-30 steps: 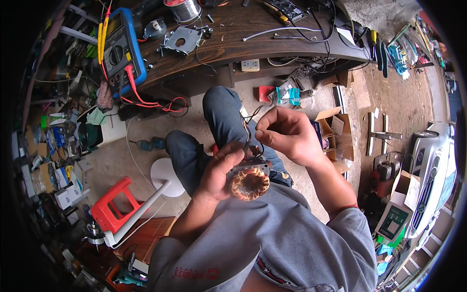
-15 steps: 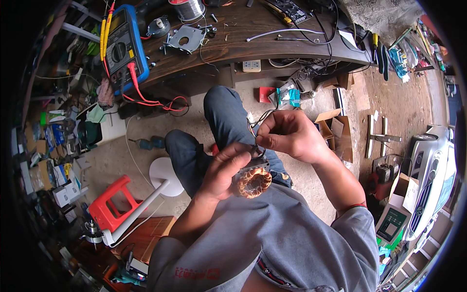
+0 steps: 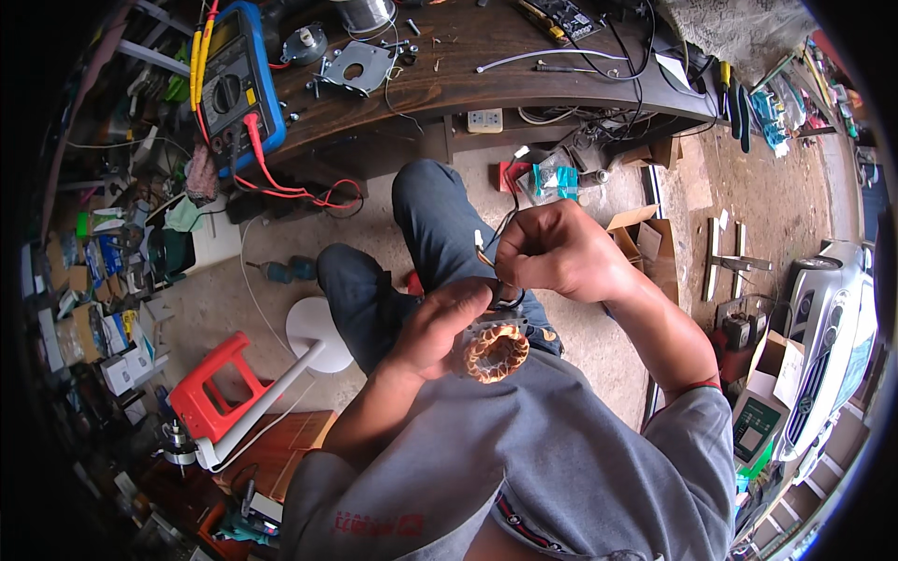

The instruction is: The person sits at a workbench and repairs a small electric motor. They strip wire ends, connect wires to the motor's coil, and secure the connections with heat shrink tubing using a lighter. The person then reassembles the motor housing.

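My left hand point(image 3: 440, 323) is closed around a motor stator point(image 3: 496, 353), held over my lap. Its ring of copper winding, bound with pale lacing, faces up toward me, and part of its metal body is hidden behind my fingers. Just beyond it, my right hand point(image 3: 561, 252) is pinched on a bundle of thin wires point(image 3: 487, 259) that comes out at the stator's far side. A small white connector point(image 3: 479, 240) hangs on these wires, and a dark lead point(image 3: 510, 182) rises from the pinch to another white plug. My right fingertips hide where the wires are gripped.
On the dark wooden bench point(image 3: 449, 79) lie a blue multimeter point(image 3: 234, 93) with red and yellow leads, a metal mounting plate point(image 3: 360, 68), a solder spool point(image 3: 365, 13) and loose screws. A red stool point(image 3: 220, 388) and white lamp point(image 3: 318, 335) stand left. Cardboard boxes point(image 3: 655, 248) sit right.
The stator has shifted slightly right and its winding faces me more fully. Near my right hand the wires have spread, with the white connector and an upright dark lead now in plainer view.
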A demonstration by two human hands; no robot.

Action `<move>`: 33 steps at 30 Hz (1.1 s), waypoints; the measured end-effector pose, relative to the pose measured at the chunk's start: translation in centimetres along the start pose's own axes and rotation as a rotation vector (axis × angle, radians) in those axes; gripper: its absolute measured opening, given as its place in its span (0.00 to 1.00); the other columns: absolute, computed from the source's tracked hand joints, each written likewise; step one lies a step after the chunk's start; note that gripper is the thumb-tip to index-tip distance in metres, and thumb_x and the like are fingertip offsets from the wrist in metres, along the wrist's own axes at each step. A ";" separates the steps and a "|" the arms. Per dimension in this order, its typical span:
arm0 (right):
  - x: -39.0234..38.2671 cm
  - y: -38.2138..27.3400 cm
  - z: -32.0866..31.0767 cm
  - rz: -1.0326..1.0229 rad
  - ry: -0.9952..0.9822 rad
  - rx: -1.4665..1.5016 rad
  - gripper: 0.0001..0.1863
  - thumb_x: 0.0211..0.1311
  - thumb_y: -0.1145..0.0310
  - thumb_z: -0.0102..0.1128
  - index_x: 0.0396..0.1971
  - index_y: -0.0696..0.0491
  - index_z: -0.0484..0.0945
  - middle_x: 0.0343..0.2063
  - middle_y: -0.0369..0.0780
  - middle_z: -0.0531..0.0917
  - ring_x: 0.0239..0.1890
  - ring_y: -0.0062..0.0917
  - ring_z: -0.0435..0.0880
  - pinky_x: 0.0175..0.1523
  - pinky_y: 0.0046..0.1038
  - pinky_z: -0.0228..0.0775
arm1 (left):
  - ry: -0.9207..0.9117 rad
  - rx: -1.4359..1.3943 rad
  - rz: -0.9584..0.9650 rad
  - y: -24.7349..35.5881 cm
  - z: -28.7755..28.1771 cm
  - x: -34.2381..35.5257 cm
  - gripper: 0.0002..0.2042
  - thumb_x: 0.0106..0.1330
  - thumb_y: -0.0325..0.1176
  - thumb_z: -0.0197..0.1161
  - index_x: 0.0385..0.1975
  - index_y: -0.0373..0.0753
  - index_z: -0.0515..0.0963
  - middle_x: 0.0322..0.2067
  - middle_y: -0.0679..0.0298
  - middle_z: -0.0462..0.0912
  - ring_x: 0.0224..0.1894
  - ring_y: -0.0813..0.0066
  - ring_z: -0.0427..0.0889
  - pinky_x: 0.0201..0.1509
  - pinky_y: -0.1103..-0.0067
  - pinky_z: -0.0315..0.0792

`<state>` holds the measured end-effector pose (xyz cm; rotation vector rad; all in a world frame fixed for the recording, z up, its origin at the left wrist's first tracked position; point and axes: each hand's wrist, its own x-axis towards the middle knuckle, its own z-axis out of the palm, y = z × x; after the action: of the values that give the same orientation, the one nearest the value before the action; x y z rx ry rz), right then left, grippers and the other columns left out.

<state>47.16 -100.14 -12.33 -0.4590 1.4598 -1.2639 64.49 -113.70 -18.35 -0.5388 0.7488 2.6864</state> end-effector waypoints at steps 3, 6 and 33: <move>0.0 -0.2 0.4 -0.040 0.038 -0.031 0.02 0.52 0.82 0.62 0.27 0.63 0.79 0.24 0.39 0.84 0.28 0.18 0.83 0.36 0.20 0.75 | -0.016 -0.100 -0.039 -0.2 -0.8 0.1 0.13 0.74 0.36 0.55 0.48 0.32 0.75 0.44 0.57 0.82 0.46 0.65 0.85 0.51 0.69 0.81; -0.3 -0.5 0.8 -0.097 0.093 -0.145 0.01 0.53 0.82 0.61 0.27 0.63 0.79 0.23 0.39 0.85 0.28 0.18 0.84 0.36 0.20 0.75 | -0.004 -0.142 -0.036 -0.2 -0.8 0.2 0.13 0.74 0.36 0.55 0.47 0.33 0.76 0.42 0.59 0.82 0.45 0.66 0.85 0.50 0.68 0.82; 1.3 -0.1 0.8 -0.025 0.178 -0.031 0.07 0.53 0.74 0.61 0.25 0.63 0.79 0.23 0.39 0.82 0.27 0.19 0.82 0.36 0.23 0.75 | -0.064 -0.122 -0.017 0.0 -1.7 0.7 0.16 0.73 0.39 0.54 0.56 0.38 0.70 0.50 0.59 0.77 0.53 0.56 0.81 0.61 0.48 0.73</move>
<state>47.42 -101.60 -12.67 -0.3943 1.6288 -1.3306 64.33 -114.45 -20.01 -0.4831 0.5640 2.7323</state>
